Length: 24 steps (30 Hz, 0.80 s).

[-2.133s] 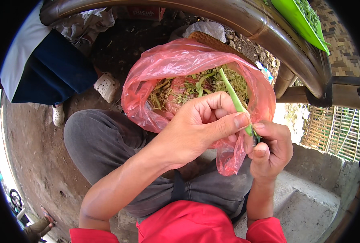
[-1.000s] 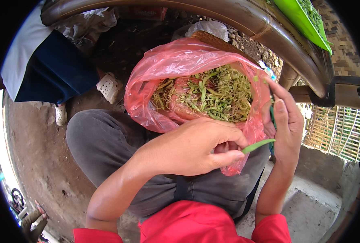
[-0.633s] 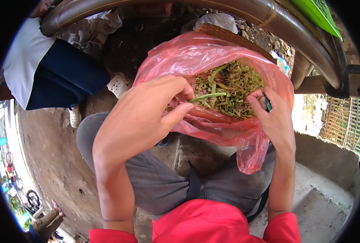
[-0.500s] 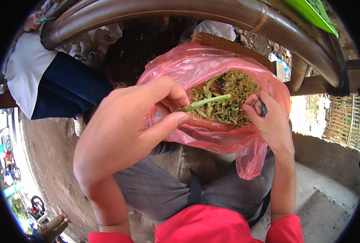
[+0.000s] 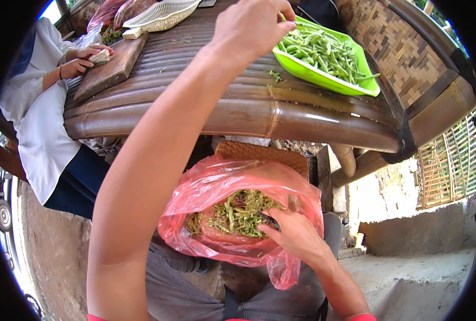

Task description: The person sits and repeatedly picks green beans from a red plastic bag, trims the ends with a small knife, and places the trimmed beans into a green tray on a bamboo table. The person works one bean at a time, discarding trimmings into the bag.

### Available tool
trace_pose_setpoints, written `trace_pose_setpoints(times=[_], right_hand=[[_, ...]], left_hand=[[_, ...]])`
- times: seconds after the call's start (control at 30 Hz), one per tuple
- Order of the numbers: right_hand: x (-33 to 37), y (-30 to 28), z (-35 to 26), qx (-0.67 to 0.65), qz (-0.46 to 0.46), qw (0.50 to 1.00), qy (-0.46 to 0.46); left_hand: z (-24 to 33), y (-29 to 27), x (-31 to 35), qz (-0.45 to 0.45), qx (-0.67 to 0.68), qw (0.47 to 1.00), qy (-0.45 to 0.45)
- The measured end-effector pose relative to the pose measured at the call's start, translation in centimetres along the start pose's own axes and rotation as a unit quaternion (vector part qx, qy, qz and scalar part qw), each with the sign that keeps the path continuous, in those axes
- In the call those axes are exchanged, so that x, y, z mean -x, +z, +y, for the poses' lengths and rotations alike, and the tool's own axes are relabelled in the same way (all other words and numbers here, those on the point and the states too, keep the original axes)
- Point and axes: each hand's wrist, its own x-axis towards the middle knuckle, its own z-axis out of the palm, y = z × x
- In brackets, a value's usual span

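My left hand (image 5: 257,24) is stretched over the left end of a bright green tray (image 5: 323,81) heaped with green beans (image 5: 323,48). Its thumb and forefinger are slightly apart, and no bean shows between them; the other fingers are partly hidden. Lower down, my right hand (image 5: 294,232) is closed around a small dark knife (image 5: 269,218), mostly covered by the fingers. That hand rests at the right side of a pink plastic bag (image 5: 232,174) on my lap. Inside the bag's mouth lies a pile of green and brownish plant trimmings (image 5: 238,214).
The tray stands on a bamboo-slat table (image 5: 211,91). At left, another person's hands (image 5: 85,61) hold a pale piece of food by a wooden chopping board (image 5: 109,67). A white plastic basket (image 5: 163,15) sits farther back. A woven brown panel (image 5: 265,156) stands behind the bag.
My left hand has gone from above the bag up to the tray, and the green bean it pinched no longer shows. My right hand stays at the bag with the knife. The view has tilted up.
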Motion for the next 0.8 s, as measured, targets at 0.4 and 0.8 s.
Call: trace_pose_setpoints(times=[0.4, 0.8], right_hand=[[0.1, -3.6, 2.8, 0.138, 0.136, 0.976, -0.096], [-5.0, -2.5, 1.9, 0.175, 0.129, 0.974, 0.070]], left_hand=[[7.3, -1.3, 18.8, -0.235, 0.182, 0.947, 0.124], [-4.9, 2.0, 31.2, -0.292, -0.005, 0.952, 0.090]])
